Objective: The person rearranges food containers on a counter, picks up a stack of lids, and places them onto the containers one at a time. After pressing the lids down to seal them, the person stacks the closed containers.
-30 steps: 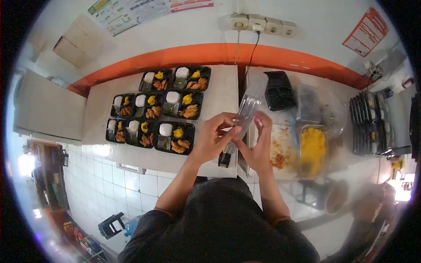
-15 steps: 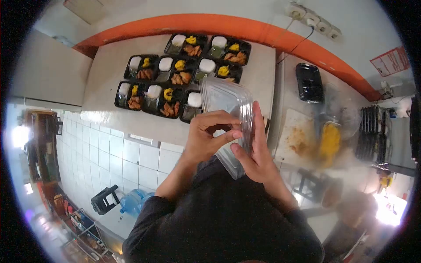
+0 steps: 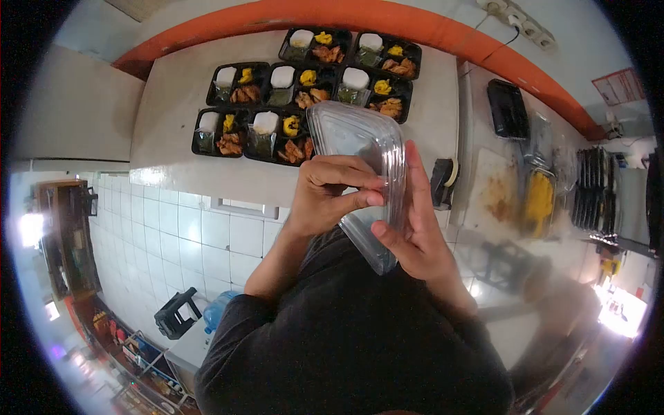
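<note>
A stack of clear plastic lids (image 3: 360, 135) is tilted upright in front of my chest. My left hand (image 3: 337, 197) pinches its near edge between thumb and fingertips. Along the opposite side, my right hand (image 3: 420, 242) supports the stack, fingers stretched up its outer edge and thumb at the near side. Past the lids, several black compartment meal trays (image 3: 242, 131) lie in rows on the pale table (image 3: 166, 138). They hold white rice (image 3: 266, 123), yellow food (image 3: 291, 126), fried brown pieces (image 3: 296, 150) and green packets (image 3: 261, 145). The lids partly hide the nearest trays.
A black tape dispenser (image 3: 444, 181) stands at the table's right edge. Farther right are an empty black tray (image 3: 507, 109), a stained board (image 3: 494, 187), a bag of yellow food (image 3: 539, 195) and stacked black trays (image 3: 596, 190). A black stool (image 3: 178, 312) is at lower left.
My view has shifted, so the meal trays sit higher and the tape dispenser shows beside my right hand. Both hands keep nearly the same hold on the lids.
</note>
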Available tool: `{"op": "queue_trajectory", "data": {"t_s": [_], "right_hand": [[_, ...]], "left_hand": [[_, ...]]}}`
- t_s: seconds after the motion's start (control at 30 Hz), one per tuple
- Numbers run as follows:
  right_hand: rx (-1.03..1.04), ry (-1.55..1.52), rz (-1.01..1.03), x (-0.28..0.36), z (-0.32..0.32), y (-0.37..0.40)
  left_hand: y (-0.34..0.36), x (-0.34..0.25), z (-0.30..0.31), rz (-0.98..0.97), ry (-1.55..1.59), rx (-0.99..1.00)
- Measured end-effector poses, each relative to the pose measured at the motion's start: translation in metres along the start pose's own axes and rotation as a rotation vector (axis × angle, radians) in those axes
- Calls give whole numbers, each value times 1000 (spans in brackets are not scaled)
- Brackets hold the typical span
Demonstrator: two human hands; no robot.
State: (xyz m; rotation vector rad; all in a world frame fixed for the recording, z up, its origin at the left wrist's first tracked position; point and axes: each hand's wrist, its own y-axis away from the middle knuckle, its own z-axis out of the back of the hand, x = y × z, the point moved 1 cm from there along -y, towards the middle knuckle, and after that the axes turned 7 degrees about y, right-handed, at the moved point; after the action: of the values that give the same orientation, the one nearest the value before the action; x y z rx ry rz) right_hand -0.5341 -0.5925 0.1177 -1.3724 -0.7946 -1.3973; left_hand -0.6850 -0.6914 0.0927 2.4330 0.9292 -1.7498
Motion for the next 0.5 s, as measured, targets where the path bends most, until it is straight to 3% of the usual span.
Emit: {"op": "queue_trajectory", "data": {"t_s": [0.5], "right_hand": [[-63, -158, -47, 5, -23, -17]], "left_hand": [[-7, -7, 26, 13, 24, 101]]}}
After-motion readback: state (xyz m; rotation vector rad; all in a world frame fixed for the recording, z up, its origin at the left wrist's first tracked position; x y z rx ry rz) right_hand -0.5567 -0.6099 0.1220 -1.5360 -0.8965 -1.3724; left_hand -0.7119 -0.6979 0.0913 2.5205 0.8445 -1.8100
